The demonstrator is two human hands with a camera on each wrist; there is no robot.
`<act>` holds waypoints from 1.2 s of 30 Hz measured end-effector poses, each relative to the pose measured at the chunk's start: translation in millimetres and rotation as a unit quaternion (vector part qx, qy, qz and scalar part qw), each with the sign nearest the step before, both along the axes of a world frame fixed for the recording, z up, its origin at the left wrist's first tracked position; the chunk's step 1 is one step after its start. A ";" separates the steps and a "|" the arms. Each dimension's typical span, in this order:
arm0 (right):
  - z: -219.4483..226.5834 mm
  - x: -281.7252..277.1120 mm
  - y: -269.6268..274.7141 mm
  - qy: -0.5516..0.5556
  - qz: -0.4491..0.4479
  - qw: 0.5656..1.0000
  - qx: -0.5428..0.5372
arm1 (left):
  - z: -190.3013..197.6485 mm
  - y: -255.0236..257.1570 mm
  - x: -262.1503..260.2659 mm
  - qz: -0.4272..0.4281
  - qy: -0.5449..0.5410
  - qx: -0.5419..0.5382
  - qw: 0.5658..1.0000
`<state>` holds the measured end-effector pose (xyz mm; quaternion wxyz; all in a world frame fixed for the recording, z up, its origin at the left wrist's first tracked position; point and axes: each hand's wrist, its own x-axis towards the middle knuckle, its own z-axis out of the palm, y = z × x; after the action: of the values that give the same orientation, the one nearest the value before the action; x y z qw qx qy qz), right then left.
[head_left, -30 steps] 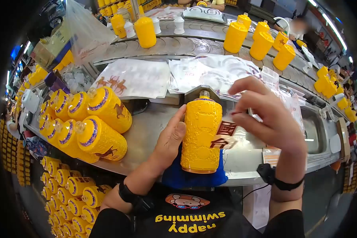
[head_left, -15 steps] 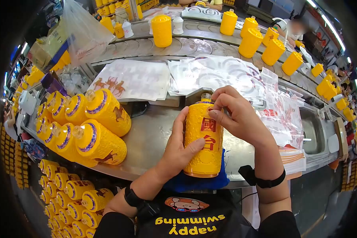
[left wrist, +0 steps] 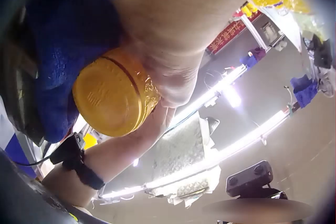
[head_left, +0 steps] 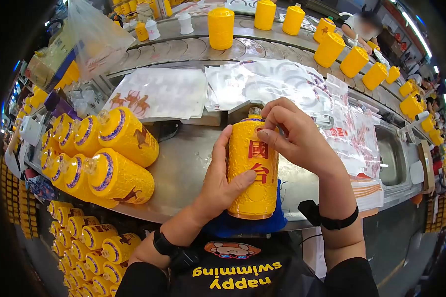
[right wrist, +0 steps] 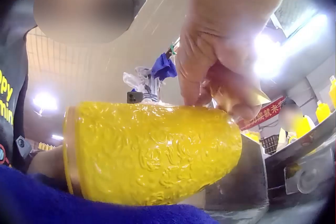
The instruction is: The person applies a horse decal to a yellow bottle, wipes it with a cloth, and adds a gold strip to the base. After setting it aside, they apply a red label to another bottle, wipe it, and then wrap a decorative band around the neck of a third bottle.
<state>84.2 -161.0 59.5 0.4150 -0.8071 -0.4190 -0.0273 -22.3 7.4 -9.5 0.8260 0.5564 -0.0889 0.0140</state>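
A yellow embossed bottle (head_left: 251, 193) with a clear neck leans over a blue cloth (head_left: 281, 208); its base faces the left wrist camera. My left hand (head_left: 218, 180) grips it, fingers along the left side and thumb across the front near the lower red character. A decal with red characters (head_left: 257, 149) lies along the bottle's front. At the decal's top edge, just below the neck, my right hand (head_left: 295, 136) pinches with thumb and forefinger, the other fingers curled. In the right wrist view, those fingertips (right wrist: 194, 98) sit right against the bottle's shoulder.
Finished yellow bottles (head_left: 121, 175) lie stacked at left, with more below. Decal sheets (head_left: 156, 94) cover the bench's back. Behind them a conveyor (head_left: 252, 49) carries several yellow bottles. A metal block (head_left: 238, 111) stands at the neck; a sink (head_left: 392, 153) is at right.
The decal, held beside the bottle in my right hand earlier, now lies against its front. My left thumb has come across the front. Bottles on the conveyor have shifted right.
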 end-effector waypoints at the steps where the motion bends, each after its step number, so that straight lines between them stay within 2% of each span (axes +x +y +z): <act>1: 0.3 -0.2 -0.2 0.007 -0.002 1.000 -0.002 | -1.3 0.6 0.5 -0.003 0.003 0.008 1.000; 12: 0.7 -1.2 1.8 0.017 -0.009 1.000 0.014 | -0.2 2.1 0.2 -0.008 0.015 -0.004 1.000; 15: -2.8 -0.6 -2.0 0.011 -0.048 0.998 0.036 | -0.7 4.0 0.5 -0.011 0.008 0.012 1.000; 18: -10.7 -18.7 -15.8 0.072 -0.118 0.988 0.075 | -1.9 3.1 0.2 -0.010 0.006 -0.002 1.000; 20: -32.4 -33.0 -29.0 0.155 -0.090 0.979 0.100 | -2.9 1.4 0.4 -0.004 0.003 -0.013 1.000; 23: -52.9 -58.2 -34.1 0.344 -0.055 0.922 0.167 | -4.6 -0.3 0.1 0.007 0.000 -0.010 1.000; 26: -60.2 -65.4 -27.4 0.385 -0.029 0.896 0.221 | -1.9 -2.1 -0.3 0.011 -0.001 -0.006 1.000; 30: -52.5 -64.8 -28.5 0.430 -0.012 0.872 0.232 | 0.8 -2.2 -1.1 0.006 0.001 -0.003 1.000; 33: -55.0 -64.1 -27.5 0.417 0.005 0.879 0.230 | 0.6 -2.8 -1.9 0.015 0.001 0.003 1.000; 36: -48.2 -65.9 -27.3 0.438 0.005 0.868 0.236 | -2.7 -0.2 -2.2 0.014 0.006 0.026 1.000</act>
<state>18.2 -188.3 11.4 0.7338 -0.6125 -0.1794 0.2330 -24.5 7.2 -12.1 0.8116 0.5788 -0.0771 0.0198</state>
